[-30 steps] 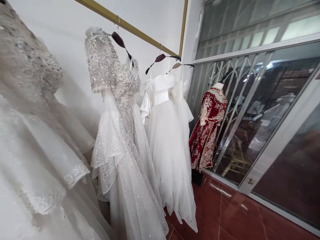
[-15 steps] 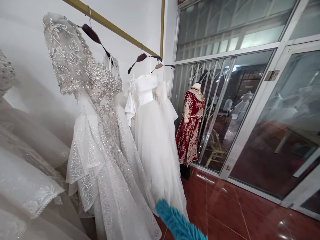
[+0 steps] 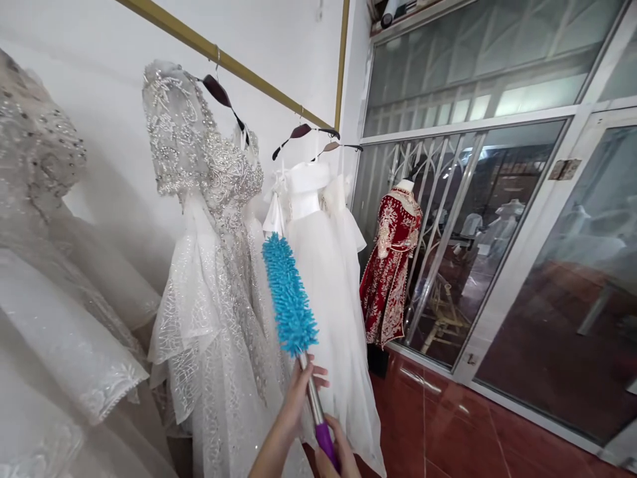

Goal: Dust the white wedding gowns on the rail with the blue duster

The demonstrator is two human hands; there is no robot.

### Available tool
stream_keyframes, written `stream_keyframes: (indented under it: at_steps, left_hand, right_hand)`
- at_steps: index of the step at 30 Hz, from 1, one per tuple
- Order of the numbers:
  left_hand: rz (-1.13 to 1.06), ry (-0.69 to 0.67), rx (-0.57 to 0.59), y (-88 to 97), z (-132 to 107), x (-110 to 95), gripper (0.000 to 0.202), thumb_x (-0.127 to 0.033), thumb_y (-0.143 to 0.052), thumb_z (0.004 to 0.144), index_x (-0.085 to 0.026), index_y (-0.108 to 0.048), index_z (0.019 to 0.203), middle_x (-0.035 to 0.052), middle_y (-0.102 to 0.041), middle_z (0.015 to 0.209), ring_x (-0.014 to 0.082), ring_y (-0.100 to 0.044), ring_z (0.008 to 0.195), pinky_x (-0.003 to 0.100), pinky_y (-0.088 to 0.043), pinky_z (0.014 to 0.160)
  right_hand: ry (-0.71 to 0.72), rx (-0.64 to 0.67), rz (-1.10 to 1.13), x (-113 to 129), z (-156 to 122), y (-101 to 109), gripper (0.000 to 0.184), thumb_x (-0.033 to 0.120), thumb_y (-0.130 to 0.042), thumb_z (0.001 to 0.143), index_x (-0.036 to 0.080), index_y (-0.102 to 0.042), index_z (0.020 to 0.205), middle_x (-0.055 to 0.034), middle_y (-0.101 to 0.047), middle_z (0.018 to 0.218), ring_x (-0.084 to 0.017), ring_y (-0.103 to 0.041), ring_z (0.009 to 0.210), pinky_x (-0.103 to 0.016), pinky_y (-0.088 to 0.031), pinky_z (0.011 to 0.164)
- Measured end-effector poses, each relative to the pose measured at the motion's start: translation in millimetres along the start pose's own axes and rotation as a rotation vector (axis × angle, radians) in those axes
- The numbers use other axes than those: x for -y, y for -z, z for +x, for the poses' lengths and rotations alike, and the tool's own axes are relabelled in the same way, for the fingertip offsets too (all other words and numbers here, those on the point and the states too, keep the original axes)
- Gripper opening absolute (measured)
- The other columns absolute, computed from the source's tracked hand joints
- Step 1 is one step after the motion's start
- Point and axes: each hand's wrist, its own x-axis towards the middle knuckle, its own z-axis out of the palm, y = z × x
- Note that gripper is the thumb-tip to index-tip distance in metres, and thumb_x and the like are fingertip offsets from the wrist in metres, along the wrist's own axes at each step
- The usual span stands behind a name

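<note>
Your left hand (image 3: 298,392) wraps the metal shaft of the blue duster (image 3: 289,295); your right hand (image 3: 338,451) grips its purple handle; the head rises before the beaded gown (image 3: 213,265).

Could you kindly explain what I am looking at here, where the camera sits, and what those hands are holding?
There is no machine here: the camera is worn on a person's head and looks forward and down, so the two bare hands at the bottom are that person's own. The left hand wraps the metal shaft of a duster just below its fluffy blue head. The right hand has its grip lower, on the purple handle. The duster points up in front of a beaded dress hanging from a gold rail on the white wall. Beside it hang plain white dresses. Further back, a red embroidered robe stands on a dummy by the glass doors. The floor is red tile.
</note>
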Motion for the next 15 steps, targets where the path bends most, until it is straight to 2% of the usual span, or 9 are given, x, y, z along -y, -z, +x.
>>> stream_keyframes:
  at_steps: [3,6,8,11,15]
  left_hand:
    - [-0.002,-0.049,-0.071,31.3,11.3,-24.3,0.061,-0.056,-0.071,0.059,-0.018,-0.053,0.103,-0.0065,-0.061,0.063,0.0079,-0.054,0.044,0.022,-0.038,0.048]
    - [0.041,-0.043,-0.134,65.1,24.3,-24.5,0.060,-0.056,-0.069,0.060,-0.018,-0.054,0.104,-0.0099,-0.055,0.056,0.0057,-0.047,0.038,0.020,-0.032,0.041]
    - [0.098,-0.012,-0.153,86.1,29.7,-12.9,0.060,-0.056,-0.068,0.059,-0.017,-0.053,0.102,-0.0105,-0.053,0.052,0.0061,-0.046,0.037,0.020,-0.031,0.041]
    - [0.160,0.039,-0.164,109.5,29.3,17.2,0.059,-0.059,-0.067,0.057,-0.017,-0.054,0.097,-0.0106,-0.052,0.049,0.0070,-0.045,0.035,0.021,-0.029,0.040]
    - [0.167,0.169,-0.223,123.6,13.0,67.5,0.048,-0.060,-0.069,0.054,-0.020,-0.053,0.075,-0.0103,-0.048,0.044,0.0072,-0.041,0.032,0.022,-0.025,0.038]
  right_hand:
    - [-0.110,0.160,0.159,24.3,11.7,-45.6,0.093,0.071,-0.059,0.063,0.011,-0.030,0.128,0.0131,-0.039,0.046,-0.008,-0.031,0.042,-0.023,-0.029,0.046]
    - [-0.183,0.230,0.246,29.3,19.6,-76.4,0.088,0.073,-0.063,0.056,0.013,-0.039,0.116,0.0135,-0.040,0.044,-0.007,-0.033,0.040,-0.022,-0.029,0.043]
    - [-0.226,0.249,0.281,15.1,21.1,-91.1,0.081,0.074,-0.064,0.052,0.017,-0.045,0.106,0.0137,-0.040,0.042,-0.006,-0.032,0.035,-0.021,-0.027,0.040]
    - [-0.287,0.240,0.275,-19.3,14.2,-102.9,0.079,0.078,-0.064,0.046,0.020,-0.048,0.098,0.0141,-0.039,0.037,-0.006,-0.028,0.030,-0.020,-0.022,0.035]
    - [-0.362,0.159,0.256,-51.4,-10.0,-95.4,0.070,0.073,-0.068,0.047,0.021,-0.051,0.092,0.0125,-0.039,0.034,-0.007,-0.030,0.031,-0.019,-0.019,0.037]
